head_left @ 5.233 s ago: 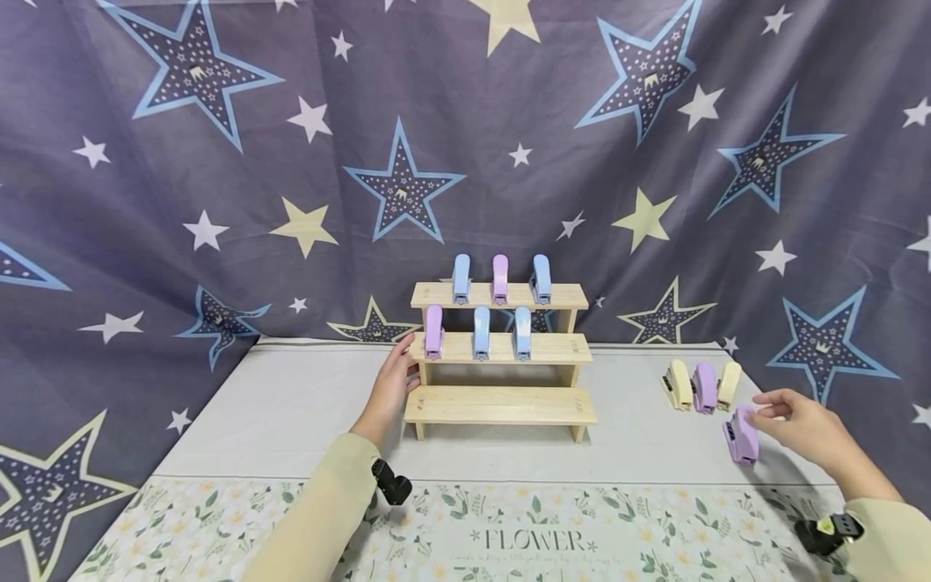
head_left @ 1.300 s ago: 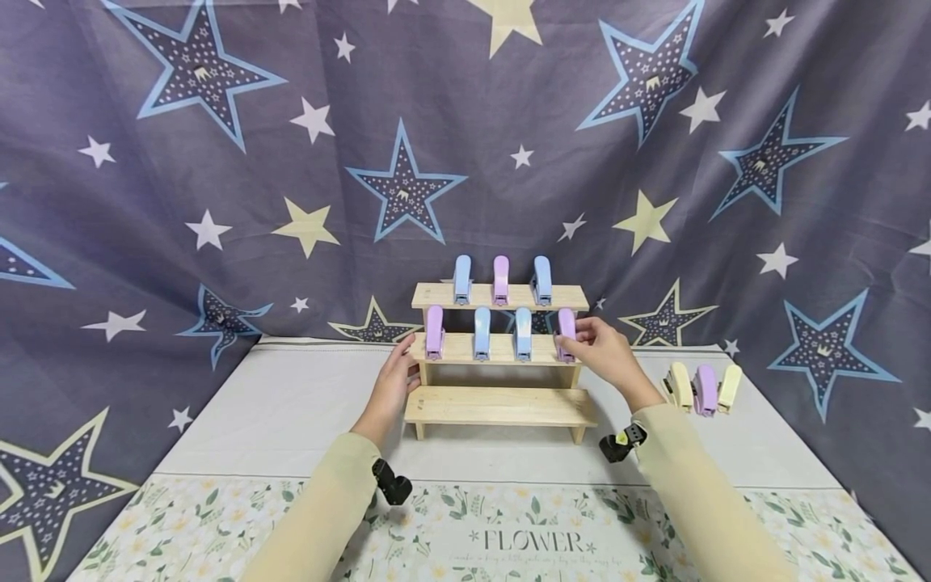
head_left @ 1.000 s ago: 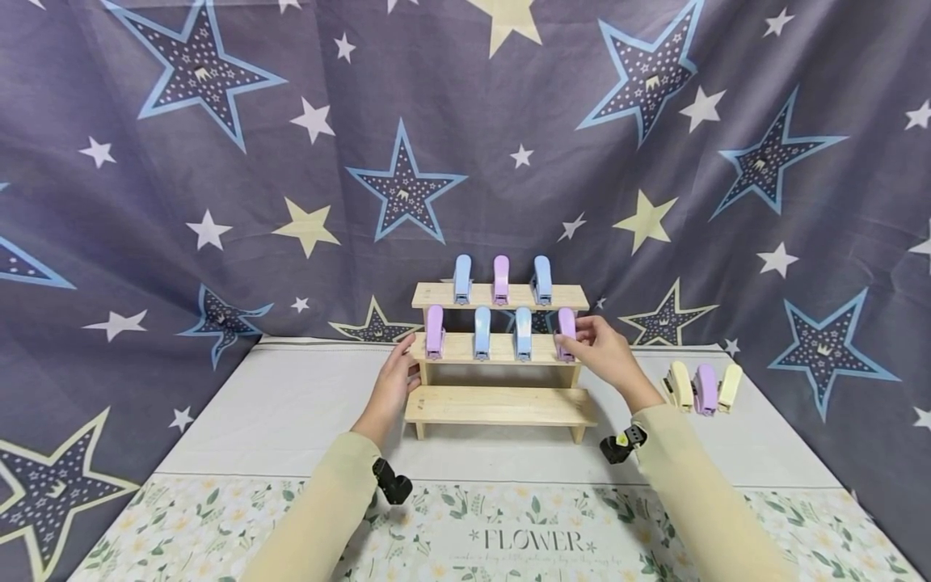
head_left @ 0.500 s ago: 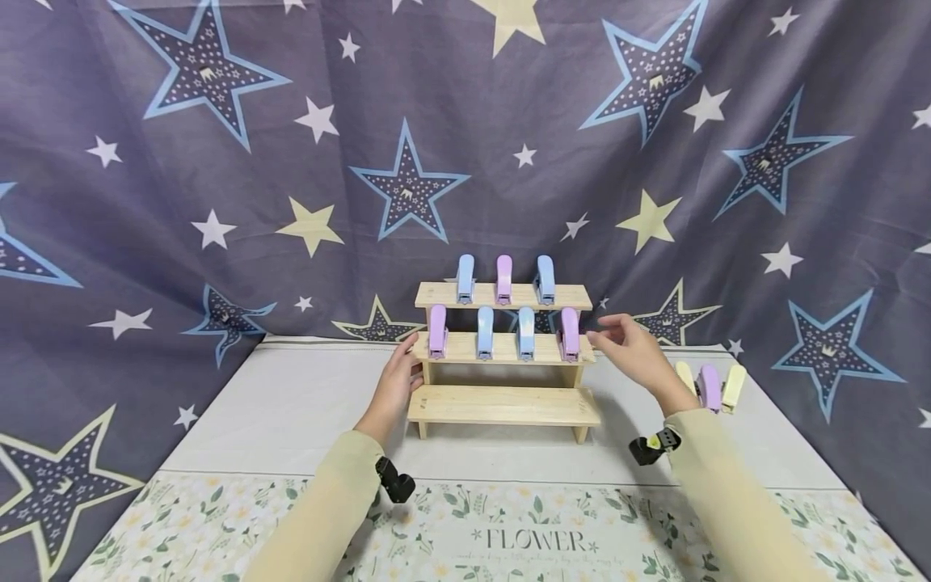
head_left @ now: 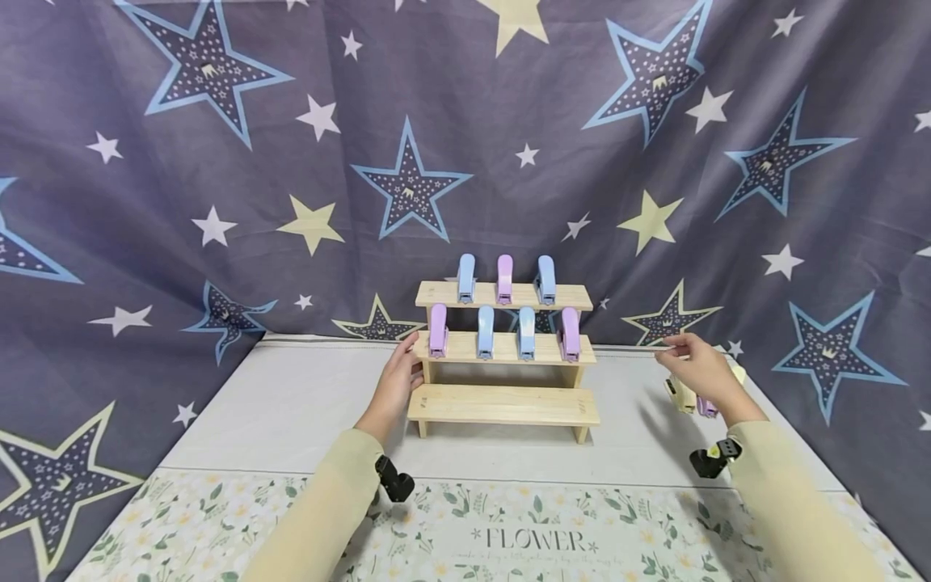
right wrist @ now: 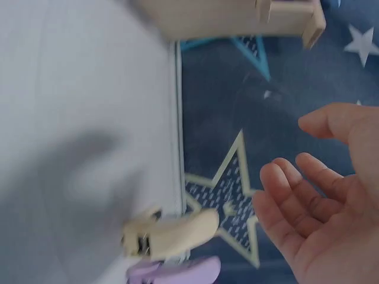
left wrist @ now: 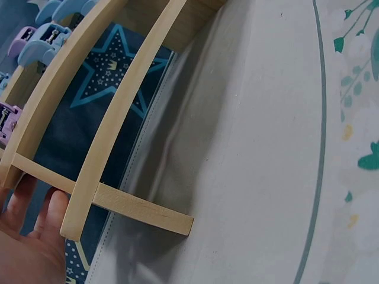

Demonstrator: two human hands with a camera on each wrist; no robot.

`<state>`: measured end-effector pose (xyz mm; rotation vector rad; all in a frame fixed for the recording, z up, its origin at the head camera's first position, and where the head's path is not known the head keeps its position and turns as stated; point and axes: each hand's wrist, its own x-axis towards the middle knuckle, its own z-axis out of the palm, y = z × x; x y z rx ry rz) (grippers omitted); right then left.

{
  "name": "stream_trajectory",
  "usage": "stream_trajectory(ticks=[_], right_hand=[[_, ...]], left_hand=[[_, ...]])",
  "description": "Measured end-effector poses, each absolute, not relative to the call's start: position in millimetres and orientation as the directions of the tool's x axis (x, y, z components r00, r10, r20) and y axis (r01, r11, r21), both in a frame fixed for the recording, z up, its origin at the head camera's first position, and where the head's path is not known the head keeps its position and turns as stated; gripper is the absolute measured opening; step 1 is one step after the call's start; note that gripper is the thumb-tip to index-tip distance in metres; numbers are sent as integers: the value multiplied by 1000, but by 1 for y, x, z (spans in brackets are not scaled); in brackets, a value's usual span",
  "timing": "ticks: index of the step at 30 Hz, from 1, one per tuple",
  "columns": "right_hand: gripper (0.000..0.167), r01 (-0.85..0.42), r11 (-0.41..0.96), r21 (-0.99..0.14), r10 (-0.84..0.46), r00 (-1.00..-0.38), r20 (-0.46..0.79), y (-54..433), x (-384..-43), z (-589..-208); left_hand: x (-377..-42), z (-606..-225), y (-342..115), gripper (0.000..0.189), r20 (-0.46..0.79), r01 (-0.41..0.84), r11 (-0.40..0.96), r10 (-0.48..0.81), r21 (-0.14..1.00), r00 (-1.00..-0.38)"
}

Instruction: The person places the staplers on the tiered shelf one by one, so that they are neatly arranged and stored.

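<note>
A three-tier wooden stand [head_left: 503, 402] holds small staplers. Against the left end of its middle tier, my left hand [head_left: 396, 380] rests with fingers at the side of the board; the left wrist view has these fingers [left wrist: 52, 216] by the upright. A purple stapler [head_left: 570, 335] stands at the right end of the middle tier. My right hand [head_left: 701, 373], holding nothing and with loosely bent fingers, hovers above a cream stapler [head_left: 681, 396] and a purple stapler [head_left: 706, 407] on the table. Another cream stapler [head_left: 739, 373] is mostly hidden behind this hand.
Blue staplers [head_left: 485, 333] and a purple stapler [head_left: 438, 331] share the middle tier. Two blue staplers and a pink-purple stapler [head_left: 504, 280] line the top tier. A star-patterned curtain [head_left: 509, 105] hangs behind the table [head_left: 305, 404], which has a floral front strip.
My right hand brought a purple stapler from the table to the middle tier's right end, let it go, and moved back right. My left hand stayed at the stand.
</note>
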<state>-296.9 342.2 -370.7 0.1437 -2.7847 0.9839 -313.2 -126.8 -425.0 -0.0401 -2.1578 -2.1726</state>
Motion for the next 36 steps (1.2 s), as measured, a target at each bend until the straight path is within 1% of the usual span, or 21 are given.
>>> stream_trajectory(ticks=[5, 11, 14, 18, 23, 25, 31, 36], right_hand=[[56, -95, 781, -617, 4, -988, 157, 364, -295, -383], [58, -32, 772, -634, 51, -992, 112, 379, -298, -400], [61, 4, 791, -612, 68, -994, 81, 385, -301, -409], [62, 34, 841, -540, 78, -995, 58, 388, -305, -418], [54, 43, 852, -522, 87, -994, 60, 386, -306, -426], [50, 40, 835, -549, 83, -995, 54, 386, -305, -428], [37, 77, 752, -654, 72, -997, -35, 387, -299, -430], [34, 61, 768, -638, 60, -998, -23, 386, -294, -429]], left_hand=[[-314, -426, -127, 52, 69, 70, -6, -34, 998, -997], [-313, -424, -128, 51, 71, 71, 1, -34, 997, -997], [-312, -424, -127, 51, 62, 62, 6, -32, 998, -998], [-312, -424, -127, 52, 63, 63, 8, -31, 998, -998], [-312, -425, -128, 52, 76, 76, 9, -36, 997, -996], [-311, -426, -128, 52, 72, 72, 10, -39, 997, -997], [-310, -425, -127, 52, 71, 70, 7, -41, 998, -997], [-307, -419, -125, 52, 78, 79, -5, -29, 997, -997]])
